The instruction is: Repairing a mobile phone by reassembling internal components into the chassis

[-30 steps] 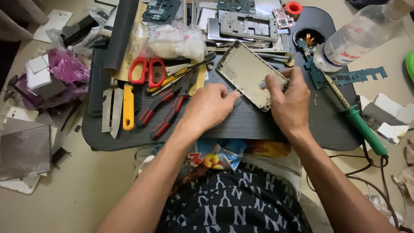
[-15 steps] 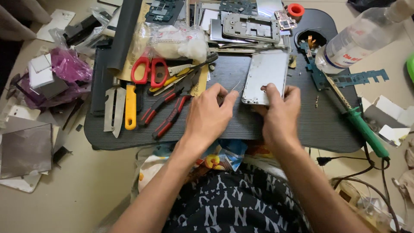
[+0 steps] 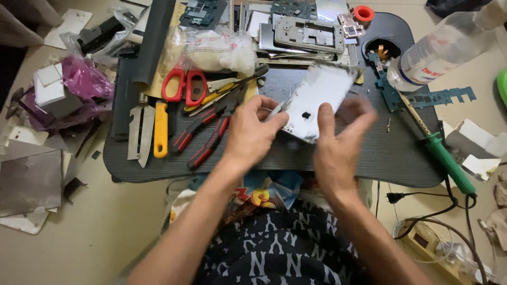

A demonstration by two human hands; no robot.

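Observation:
A silver-white phone back shell (image 3: 317,97) is held over the dark lap tray (image 3: 401,158), its flat outer side facing up and blurred by motion. My right hand (image 3: 338,145) grips its near right edge with the fingers spread along it. Fingers curled, my left hand (image 3: 251,132) is at the shell's left edge and pinches a thin metal tool (image 3: 274,110) against it.
Red-handled scissors (image 3: 185,87), red and black pliers (image 3: 206,134), a yellow-handled blade (image 3: 160,129) and a plastic bag (image 3: 216,50) lie left. Phone frames (image 3: 309,34) sit at the back. A clear bottle (image 3: 441,50) and green soldering iron (image 3: 446,158) lie right.
The shell was turned over from its open inner side to its flat back. Both hands drew it nearer and shifted their grip along its edges.

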